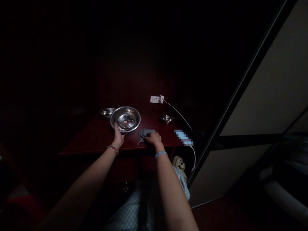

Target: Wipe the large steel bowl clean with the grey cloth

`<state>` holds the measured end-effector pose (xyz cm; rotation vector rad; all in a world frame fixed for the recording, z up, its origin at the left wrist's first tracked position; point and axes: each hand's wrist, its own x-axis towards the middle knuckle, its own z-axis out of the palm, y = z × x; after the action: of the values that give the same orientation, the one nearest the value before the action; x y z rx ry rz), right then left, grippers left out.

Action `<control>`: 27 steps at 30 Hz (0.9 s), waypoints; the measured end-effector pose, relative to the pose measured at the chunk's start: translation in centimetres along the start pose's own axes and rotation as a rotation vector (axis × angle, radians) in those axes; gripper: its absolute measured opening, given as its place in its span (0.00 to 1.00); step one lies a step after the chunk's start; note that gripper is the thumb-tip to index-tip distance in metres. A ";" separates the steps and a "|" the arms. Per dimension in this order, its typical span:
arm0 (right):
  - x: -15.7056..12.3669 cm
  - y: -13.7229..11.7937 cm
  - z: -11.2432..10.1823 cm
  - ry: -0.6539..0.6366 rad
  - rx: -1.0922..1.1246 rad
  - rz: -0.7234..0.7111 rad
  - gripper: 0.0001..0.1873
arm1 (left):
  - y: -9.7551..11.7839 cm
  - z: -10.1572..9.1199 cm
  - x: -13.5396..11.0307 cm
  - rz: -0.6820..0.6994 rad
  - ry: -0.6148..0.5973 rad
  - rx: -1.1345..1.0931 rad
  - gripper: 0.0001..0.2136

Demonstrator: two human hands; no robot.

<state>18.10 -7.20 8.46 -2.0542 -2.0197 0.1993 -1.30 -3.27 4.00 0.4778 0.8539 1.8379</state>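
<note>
Steel plate [125, 119] tilted up on counter [96, 138], L hand [118, 138] gripped its near rim. R hand [153, 138] lay closed on grey cloth [143, 134] just beside plate, nr counter front edge.

Both bare arms stretch forward, nearly straight. The left arm runs from 7 o'clock up toward 1 o'clock, and the left hand [117, 137] is raised at the wrist with its fingers pinched closed. The right arm rises from 5 o'clock toward 11 o'clock; the right hand [153, 138] lies knuckles up with its fingers curled closed, near the left hand at its 3 o'clock.
</note>
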 end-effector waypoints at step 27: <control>0.4 0.2 0.1 0.305 0.499 0.331 0.22 | -0.1 -0.2 0.3 -0.017 0.006 -0.010 0.23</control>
<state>18.23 -6.83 8.34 -1.9313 -1.2864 0.3808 -1.49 -3.06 3.76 0.4573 0.8501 1.8284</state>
